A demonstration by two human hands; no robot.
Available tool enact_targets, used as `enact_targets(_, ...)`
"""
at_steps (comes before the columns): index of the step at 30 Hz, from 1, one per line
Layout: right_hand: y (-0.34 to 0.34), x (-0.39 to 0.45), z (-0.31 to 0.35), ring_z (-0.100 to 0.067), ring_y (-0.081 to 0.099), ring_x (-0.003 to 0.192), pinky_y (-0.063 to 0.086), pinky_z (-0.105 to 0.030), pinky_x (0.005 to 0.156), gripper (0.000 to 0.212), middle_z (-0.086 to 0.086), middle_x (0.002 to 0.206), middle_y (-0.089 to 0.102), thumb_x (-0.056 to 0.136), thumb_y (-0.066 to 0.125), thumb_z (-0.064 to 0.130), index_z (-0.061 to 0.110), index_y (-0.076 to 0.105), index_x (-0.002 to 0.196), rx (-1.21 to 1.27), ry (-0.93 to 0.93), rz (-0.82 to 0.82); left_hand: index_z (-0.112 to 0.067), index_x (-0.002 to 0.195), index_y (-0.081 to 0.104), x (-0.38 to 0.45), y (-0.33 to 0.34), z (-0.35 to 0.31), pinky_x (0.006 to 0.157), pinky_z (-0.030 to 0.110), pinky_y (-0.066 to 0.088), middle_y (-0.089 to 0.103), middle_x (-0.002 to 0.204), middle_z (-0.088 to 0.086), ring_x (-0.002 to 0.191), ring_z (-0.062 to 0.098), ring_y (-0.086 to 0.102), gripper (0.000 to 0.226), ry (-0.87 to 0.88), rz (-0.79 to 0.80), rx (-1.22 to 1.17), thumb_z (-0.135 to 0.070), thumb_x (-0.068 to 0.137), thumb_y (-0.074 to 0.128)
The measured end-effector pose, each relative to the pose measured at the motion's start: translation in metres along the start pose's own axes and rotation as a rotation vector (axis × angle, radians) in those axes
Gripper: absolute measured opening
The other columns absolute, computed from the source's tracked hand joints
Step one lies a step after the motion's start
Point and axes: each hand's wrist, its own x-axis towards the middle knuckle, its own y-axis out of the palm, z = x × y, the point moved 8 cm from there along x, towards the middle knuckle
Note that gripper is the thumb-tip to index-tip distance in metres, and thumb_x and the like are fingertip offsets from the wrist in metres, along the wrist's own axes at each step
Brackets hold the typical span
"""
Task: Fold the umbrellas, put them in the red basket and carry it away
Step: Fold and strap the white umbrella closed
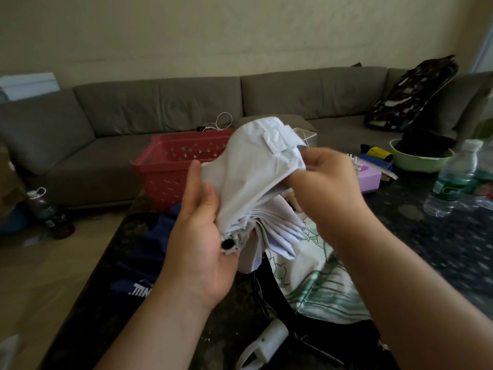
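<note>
White umbrella (256, 188) half-gathered, gripped at its tip by left hand (205, 236), strap end pinched by right hand (324, 177); red basket (170, 161) beyond them looks empty; folding unfinished.

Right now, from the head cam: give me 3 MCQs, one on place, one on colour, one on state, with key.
1. Where is the red basket?
A. on the sofa
B. on the table's far end
C. on the floor

2. Colour of the held umbrella?
A. white
B. black
C. red

3. The basket looks:
A. full
B. overturned
C. upright, nothing visible inside

Key: B, it stands on the dark table behind the hands; A, the left hand and right hand grip white fabric; C, only its bare inner walls show.
</note>
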Motion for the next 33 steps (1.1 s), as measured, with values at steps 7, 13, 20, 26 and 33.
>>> enact_targets(7,0.003,-0.010,0.016,-0.014,0.058,0.112,0.054,-0.044,0.092,0.053,0.010,0.124,0.055,0.084,0.071,0.045,0.046,0.055,0.135,-0.295,-0.240,-0.095,-0.062,0.133,0.052,0.009,-0.009,0.009,0.075,0.042,0.062,0.077,0.123,-0.007,0.104,0.021,0.078,0.037,-0.063,-0.043,0.034,-0.033,0.113,0.044)
enact_targets(13,-0.009,-0.006,0.010,-0.026,0.044,0.125,0.044,-0.060,0.104,0.048,0.015,0.128,0.042,0.083,0.061,0.048,0.061,0.050,0.128,-0.446,-0.240,-0.077,-0.049,0.150,0.050,0.008,-0.009,0.010,0.111,0.054,0.047,0.069,0.141,0.003,0.125,0.030,0.069,0.040,-0.234,0.018,-0.042,-0.040,0.111,0.046)
enact_targets(20,-0.019,-0.013,0.029,-0.028,0.041,0.124,0.039,-0.050,0.095,0.018,0.009,0.119,0.054,0.085,0.058,0.042,0.029,0.065,0.075,-0.578,-0.391,-0.273,-0.055,0.135,0.061,0.010,-0.016,0.016,0.097,0.055,0.057,0.077,0.125,0.001,0.112,0.030,0.075,0.035,-0.229,-0.041,-0.056,-0.032,0.111,0.049)
enact_targets(26,-0.004,-0.002,-0.001,-0.026,0.043,0.111,0.036,-0.050,0.092,0.030,0.013,0.101,0.052,0.084,0.060,0.039,0.023,0.051,0.060,-0.703,-0.184,-0.053,-0.050,0.127,0.070,0.010,-0.023,0.000,0.070,0.041,0.063,0.081,0.111,-0.003,0.091,0.023,0.080,0.036,-0.112,-0.149,-0.068,-0.026,0.110,0.050)
enact_targets(33,0.003,-0.008,0.016,-0.023,0.038,0.104,0.038,-0.047,0.091,0.030,0.009,0.105,0.040,0.078,0.070,0.040,0.034,0.044,0.093,-0.747,-0.321,-0.028,-0.043,0.127,0.071,0.005,-0.019,0.010,0.088,0.044,0.058,0.079,0.119,0.006,0.101,0.027,0.076,0.028,-0.183,-0.123,-0.091,-0.029,0.107,0.057)
